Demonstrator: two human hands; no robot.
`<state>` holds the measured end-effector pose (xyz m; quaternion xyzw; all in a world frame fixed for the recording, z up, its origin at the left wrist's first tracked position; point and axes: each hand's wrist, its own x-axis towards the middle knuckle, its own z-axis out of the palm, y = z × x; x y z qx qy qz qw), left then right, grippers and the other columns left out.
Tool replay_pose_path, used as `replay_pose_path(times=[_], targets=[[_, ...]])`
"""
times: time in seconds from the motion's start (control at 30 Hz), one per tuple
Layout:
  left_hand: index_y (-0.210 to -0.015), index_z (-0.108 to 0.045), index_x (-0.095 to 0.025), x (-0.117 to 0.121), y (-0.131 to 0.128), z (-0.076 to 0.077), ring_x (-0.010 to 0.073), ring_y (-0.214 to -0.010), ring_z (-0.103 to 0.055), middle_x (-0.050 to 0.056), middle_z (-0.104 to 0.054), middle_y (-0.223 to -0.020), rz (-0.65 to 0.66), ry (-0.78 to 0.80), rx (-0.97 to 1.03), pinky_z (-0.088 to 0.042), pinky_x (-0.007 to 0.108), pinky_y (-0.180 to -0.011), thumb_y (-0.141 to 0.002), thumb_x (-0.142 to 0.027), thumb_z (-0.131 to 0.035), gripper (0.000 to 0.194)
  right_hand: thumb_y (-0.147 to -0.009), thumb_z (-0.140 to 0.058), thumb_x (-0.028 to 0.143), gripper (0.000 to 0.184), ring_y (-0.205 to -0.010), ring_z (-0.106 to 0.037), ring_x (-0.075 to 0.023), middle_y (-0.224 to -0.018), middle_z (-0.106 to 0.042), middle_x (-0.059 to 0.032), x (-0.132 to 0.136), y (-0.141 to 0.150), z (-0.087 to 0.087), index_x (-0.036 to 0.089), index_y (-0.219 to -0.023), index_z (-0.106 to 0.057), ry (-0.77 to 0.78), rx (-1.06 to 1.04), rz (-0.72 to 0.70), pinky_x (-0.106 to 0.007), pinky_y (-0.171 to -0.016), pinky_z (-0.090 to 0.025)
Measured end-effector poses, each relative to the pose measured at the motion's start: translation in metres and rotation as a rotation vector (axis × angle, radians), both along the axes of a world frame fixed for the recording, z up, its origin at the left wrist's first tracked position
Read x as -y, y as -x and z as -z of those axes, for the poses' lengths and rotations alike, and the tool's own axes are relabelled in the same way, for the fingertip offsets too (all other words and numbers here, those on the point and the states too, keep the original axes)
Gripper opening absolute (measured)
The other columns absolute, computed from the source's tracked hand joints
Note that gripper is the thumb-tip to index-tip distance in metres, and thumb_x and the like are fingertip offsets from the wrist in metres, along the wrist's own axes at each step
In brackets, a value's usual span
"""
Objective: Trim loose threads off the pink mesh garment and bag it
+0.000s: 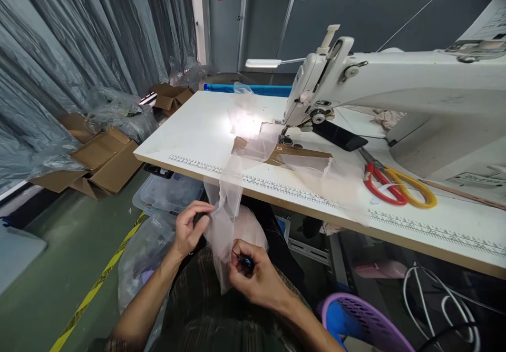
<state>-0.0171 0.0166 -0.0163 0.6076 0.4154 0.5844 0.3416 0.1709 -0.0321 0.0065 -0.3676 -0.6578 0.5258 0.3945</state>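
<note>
A strip of sheer pale pink fabric point(226, 224) hangs over the table's front edge down to my lap. Its upper part lies on the table near the presser foot of the white sewing machine point(316, 86). My left hand point(192, 228) is open beside the strip, thumb and fingers apart, fingertips at its left edge; whether they touch it I cannot tell. My right hand point(253, 273) is closed round a small dark tool point(247, 265), close against the lower part of the strip. The tool is mostly hidden in the fingers, so its exact kind does not show.
Red-and-yellow-handled scissors point(399, 186) and a black phone point(339, 135) lie on the white table point(185, 130). More sheer fabric point(328, 178) rests near its front edge. A purple basket point(363, 320) stands below right; cardboard boxes point(106, 157) sit on the floor at left.
</note>
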Motion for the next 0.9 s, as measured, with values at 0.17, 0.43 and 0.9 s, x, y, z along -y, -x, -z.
replay_pose_path(times=[0.17, 0.43, 0.9], targets=[[-0.102, -0.073, -0.021, -0.009, -0.022, -0.012, 0.0273, -0.092, -0.062, 0.012, -0.072, -0.1, 0.43, -0.013, -0.221, -0.038, 0.042, -0.09, -0.089, -0.052, -0.044, 0.045, -0.069, -0.052, 0.008, 0.015, -0.053, -0.042, -0.0081, -0.064, -0.048, 0.0042, 0.011, -0.001, 0.0, 0.02, -0.067, -0.045, -0.107, 0.103, -0.002, -0.019, -0.048, -0.034], [-0.069, -0.064, -0.013, -0.013, -0.015, -0.009, 0.0142, -0.065, -0.052, 0.003, -0.059, -0.068, 0.646, 0.393, -0.092, -0.04, 0.025, -0.065, -0.073, -0.051, -0.068, 0.038, -0.078, -0.063, 0.025, 0.014, -0.056, -0.04, -0.0083, -0.067, -0.046, 0.0046, 0.017, -0.016, 0.0, 0.02, -0.08, -0.05, 0.086, 0.058, 0.02, -0.02, -0.051, -0.035], [-0.081, -0.069, -0.013, -0.01, -0.005, 0.002, 0.0098, -0.06, -0.052, 0.0, -0.063, -0.069, 0.338, 0.594, -0.034, -0.039, 0.02, -0.057, -0.07, -0.047, -0.074, 0.036, -0.076, -0.055, 0.07, 0.058, -0.036, -0.034, -0.0048, -0.068, -0.069, -0.0036, 0.003, -0.035, 0.024, 0.014, -0.087, -0.068, 0.502, -0.158, 0.208, -0.024, -0.043, -0.029]])
